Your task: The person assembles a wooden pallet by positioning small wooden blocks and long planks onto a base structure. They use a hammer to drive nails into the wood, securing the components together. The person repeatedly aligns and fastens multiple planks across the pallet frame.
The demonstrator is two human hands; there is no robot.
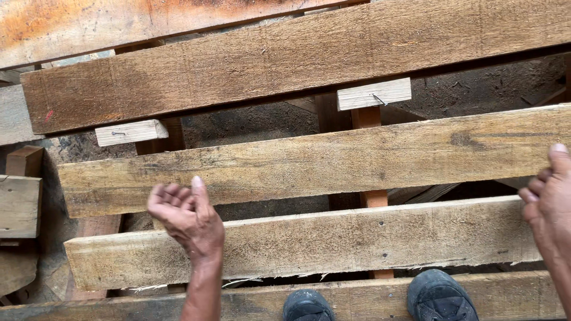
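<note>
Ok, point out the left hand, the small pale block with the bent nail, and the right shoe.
left hand [187,217], head view, on the palm below the curled fingers.
small pale block with the bent nail [373,94], head view, middle of its top face.
right shoe [440,294], head view, on the dark toe cap.

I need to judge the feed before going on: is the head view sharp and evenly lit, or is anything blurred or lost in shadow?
Head view: soft even light, no glare; plank grain sharp; left hand and right hand slightly soft; gaps under the planks dark, detail lost; shoes dim.
</note>
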